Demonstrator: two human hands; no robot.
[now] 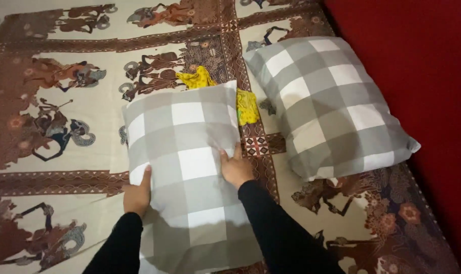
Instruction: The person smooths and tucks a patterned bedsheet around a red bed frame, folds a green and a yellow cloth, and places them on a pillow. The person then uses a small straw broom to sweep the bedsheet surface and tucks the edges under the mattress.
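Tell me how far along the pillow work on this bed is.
Looks done: one grey-and-white checked pillow lies filled and flat on the patterned bedsheet beside the red wall. In hand: the left hand and right hand grip the sides of a second checked pillow. Left: that pillow is not laid down, and a yellow cloth lies loose behind it.

The scene is lit dimly and warmly from above, a soft shadow is cast on the lower part of the near pillow (187, 172), and fine detail is softened throughout by slight blur and compression.
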